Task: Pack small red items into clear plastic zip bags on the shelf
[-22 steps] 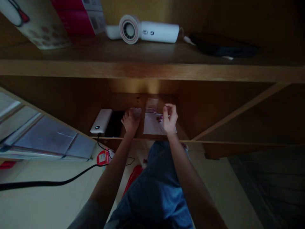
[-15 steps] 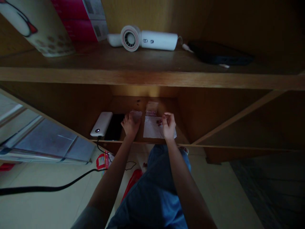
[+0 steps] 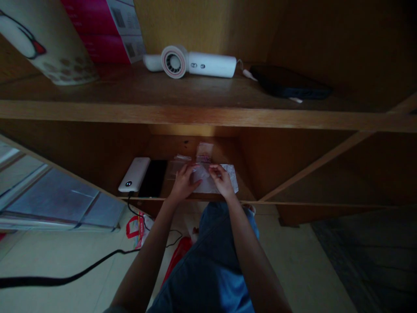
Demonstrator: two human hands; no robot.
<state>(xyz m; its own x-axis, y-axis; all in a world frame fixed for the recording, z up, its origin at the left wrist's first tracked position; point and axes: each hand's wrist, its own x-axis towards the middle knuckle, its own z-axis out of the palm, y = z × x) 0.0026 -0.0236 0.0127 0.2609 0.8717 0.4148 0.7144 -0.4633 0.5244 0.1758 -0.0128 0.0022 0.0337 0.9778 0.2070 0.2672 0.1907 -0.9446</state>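
Note:
Inside the lower shelf compartment, my left hand (image 3: pixel 184 184) has its fingers at the left edge of a small clear plastic bag (image 3: pixel 202 174), which lies over a sheet of white paper (image 3: pixel 232 176). My right hand (image 3: pixel 223 181) is closed in a pinch at the bag's upper right; what its fingertips hold is too small to make out. Further clear plastic bags (image 3: pixel 175 168) lie left of my left hand. Behind the paper rests a clear packet with small reddish contents (image 3: pixel 204 153).
Left of my hands lie a black phone (image 3: pixel 153 178) and a white power bank (image 3: pixel 134 174) with a cable. The upper shelf edge (image 3: pixel 195 114) overhangs the compartment. On it are a white handheld fan (image 3: pixel 211 64), a dark phone-like object (image 3: pixel 289 82) and a cup (image 3: pixel 67 48).
My left hand has moved right from the loose bags, and a clear bag now lies over the paper. My right hand has shifted left to meet it. The dark red bits on the paper no longer show.

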